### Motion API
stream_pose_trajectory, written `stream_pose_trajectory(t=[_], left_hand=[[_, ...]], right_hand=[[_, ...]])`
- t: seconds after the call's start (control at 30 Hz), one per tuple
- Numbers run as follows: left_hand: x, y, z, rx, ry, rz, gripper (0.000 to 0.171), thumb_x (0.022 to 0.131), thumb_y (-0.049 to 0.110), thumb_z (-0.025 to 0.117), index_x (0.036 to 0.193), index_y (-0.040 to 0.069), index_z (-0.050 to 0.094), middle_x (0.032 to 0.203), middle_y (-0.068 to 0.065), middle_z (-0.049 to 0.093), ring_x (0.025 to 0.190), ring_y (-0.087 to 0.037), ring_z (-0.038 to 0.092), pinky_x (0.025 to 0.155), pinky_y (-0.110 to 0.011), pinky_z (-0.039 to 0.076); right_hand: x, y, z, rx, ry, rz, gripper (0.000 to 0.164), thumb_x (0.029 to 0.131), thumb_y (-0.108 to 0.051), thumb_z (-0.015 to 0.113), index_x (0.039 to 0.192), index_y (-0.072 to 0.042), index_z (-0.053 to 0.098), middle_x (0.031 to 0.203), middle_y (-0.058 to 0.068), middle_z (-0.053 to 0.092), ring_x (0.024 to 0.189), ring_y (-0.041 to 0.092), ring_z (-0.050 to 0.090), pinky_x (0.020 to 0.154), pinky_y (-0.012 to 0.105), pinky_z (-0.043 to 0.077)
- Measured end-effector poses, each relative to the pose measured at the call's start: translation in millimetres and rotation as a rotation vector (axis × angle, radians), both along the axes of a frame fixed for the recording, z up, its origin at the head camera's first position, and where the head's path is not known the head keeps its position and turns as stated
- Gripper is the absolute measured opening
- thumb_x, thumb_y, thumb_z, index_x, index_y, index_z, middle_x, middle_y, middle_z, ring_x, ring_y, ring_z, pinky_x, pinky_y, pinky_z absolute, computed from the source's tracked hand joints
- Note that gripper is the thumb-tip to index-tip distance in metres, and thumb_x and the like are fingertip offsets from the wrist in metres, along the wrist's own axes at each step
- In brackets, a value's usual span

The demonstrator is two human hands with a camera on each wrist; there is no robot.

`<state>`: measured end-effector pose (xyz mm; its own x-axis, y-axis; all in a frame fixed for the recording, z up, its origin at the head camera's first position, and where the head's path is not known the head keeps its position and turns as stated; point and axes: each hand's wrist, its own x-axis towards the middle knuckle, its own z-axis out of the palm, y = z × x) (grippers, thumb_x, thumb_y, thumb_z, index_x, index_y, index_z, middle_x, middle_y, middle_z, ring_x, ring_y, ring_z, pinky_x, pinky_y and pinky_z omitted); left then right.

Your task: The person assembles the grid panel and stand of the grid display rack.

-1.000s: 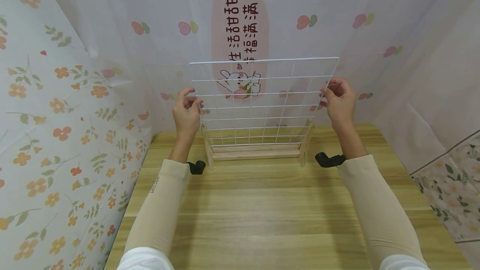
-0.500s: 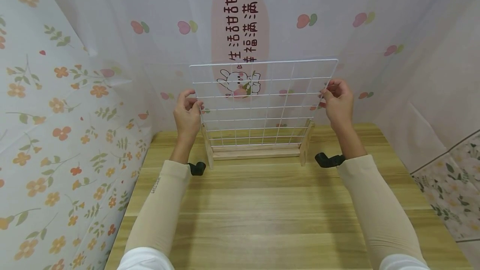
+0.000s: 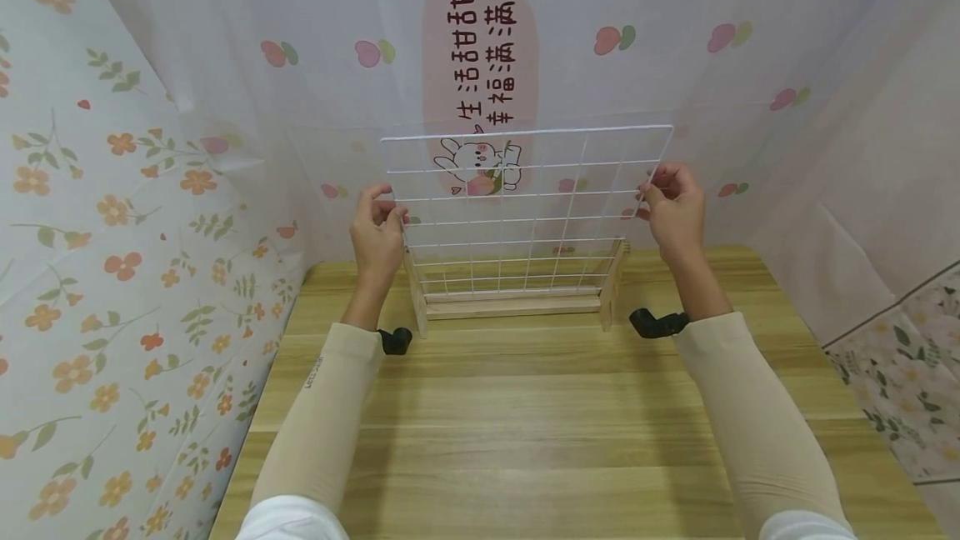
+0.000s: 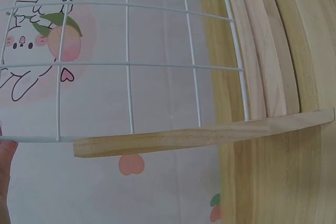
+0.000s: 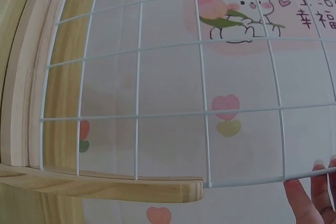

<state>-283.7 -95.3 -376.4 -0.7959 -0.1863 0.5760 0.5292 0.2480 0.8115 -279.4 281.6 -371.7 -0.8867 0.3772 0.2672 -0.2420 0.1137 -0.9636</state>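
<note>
A white wire grid panel (image 3: 528, 219) stands leaning in a light wooden stand (image 3: 513, 307), its lower edge down between the two side uprights. My left hand (image 3: 378, 233) pinches the panel's left edge wire above the left upright (image 4: 157, 142). On the opposite edge, my right hand (image 3: 677, 213) grips the wire between thumb and fingers, higher than the right upright (image 5: 142, 188). In the right wrist view, fingertips (image 5: 302, 200) meet the edge wire. Only a sliver of the left hand shows in the left wrist view. The panel's bottom wire runs close along the stand's crossbar.
The stand rests on a wood-grain table (image 3: 517, 423) near its back edge. Behind it hangs a pale curtain (image 3: 322, 90) with a rabbit print. A floral sheet (image 3: 150, 298) borders the left side. Black wrist mounts (image 3: 658, 323) jut inward from both forearms.
The panel's top edge has sunk slightly, and both hands have moved a little downward and inward with it. Their hold on the side wires looks the same; the stand has stayed in place.
</note>
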Motion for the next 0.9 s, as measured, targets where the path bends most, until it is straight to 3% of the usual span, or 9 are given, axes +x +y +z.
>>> stream_pose_trajectory(t=[0.13, 0.33, 0.5, 0.6, 0.73, 0.9], left_hand=[[-0.1, 0, -2.6, 0.0, -0.011, 0.003, 0.026, 0.089, -0.017, 0.053, 0.115, -0.012, 0.052, 0.086, -0.039, 0.06, 0.076, -0.053, 0.058, 0.058, -0.011, 0.043], [0.0, 0, -6.2, -0.012, -0.024, 0.006, 0.027, 0.089, -0.017, 0.052, 0.116, -0.011, 0.052, 0.087, -0.038, 0.06, 0.076, -0.05, 0.059, 0.058, -0.01, 0.042], [1.3, 0, -8.2, -0.025, -0.027, 0.005, 0.027, 0.089, -0.017, 0.052, 0.115, -0.011, 0.052, 0.085, -0.037, 0.061, 0.075, -0.048, 0.059, 0.056, -0.01, 0.04], [-8.2, -5, -21.8, -0.026, -0.036, -0.001, 0.027, 0.09, -0.015, 0.052, 0.116, -0.007, 0.053, 0.084, -0.031, 0.063, 0.074, -0.04, 0.061, 0.056, -0.012, 0.041], [-22.0, -12, -39.8, -0.022, -0.037, -0.003, 0.028, 0.091, -0.012, 0.054, 0.116, -0.001, 0.054, 0.083, -0.023, 0.064, 0.074, -0.035, 0.061, 0.056, -0.014, 0.044], [-22.4, -11, -41.1, -0.01, -0.043, -0.004, 0.028, 0.091, -0.013, 0.054, 0.117, -0.004, 0.054, 0.085, -0.029, 0.063, 0.076, -0.041, 0.061, 0.055, -0.012, 0.042]], right_hand=[[0.3, 0, -2.4, 0.027, -0.006, -0.007, 0.006, 0.095, -0.004, 0.058, 0.1, -0.006, 0.056, 0.088, 0.001, 0.056, 0.08, 0.012, 0.061, 0.064, 0.019, 0.057], [-0.2, 1, -7.5, 0.025, 0.0, -0.006, 0.013, 0.095, -0.003, 0.058, 0.094, -0.016, 0.057, 0.087, 0.0, 0.056, 0.077, 0.01, 0.061, 0.063, 0.02, 0.057], [0.4, 1, -9.6, 0.01, 0.003, 0.009, 0.007, 0.094, -0.001, 0.059, 0.097, -0.006, 0.056, 0.086, 0.001, 0.056, 0.07, 0.007, 0.063, 0.062, 0.02, 0.057], [0.9, 1, -11.4, 0.026, -0.003, 0.005, 0.007, 0.094, -0.002, 0.059, 0.1, -0.002, 0.055, 0.085, 0.0, 0.057, 0.07, 0.006, 0.062, 0.061, 0.02, 0.057], [0.4, 1, -14.0, 0.041, -0.013, 0.0, 0.007, 0.094, -0.003, 0.059, 0.1, -0.005, 0.056, 0.084, -0.002, 0.058, 0.072, 0.006, 0.062, 0.061, 0.019, 0.056], [-0.6, 1, -15.3, 0.039, -0.016, 0.0, 0.007, 0.094, -0.004, 0.059, 0.098, -0.01, 0.056, 0.084, -0.001, 0.057, 0.069, 0.006, 0.063, 0.061, 0.02, 0.057]])
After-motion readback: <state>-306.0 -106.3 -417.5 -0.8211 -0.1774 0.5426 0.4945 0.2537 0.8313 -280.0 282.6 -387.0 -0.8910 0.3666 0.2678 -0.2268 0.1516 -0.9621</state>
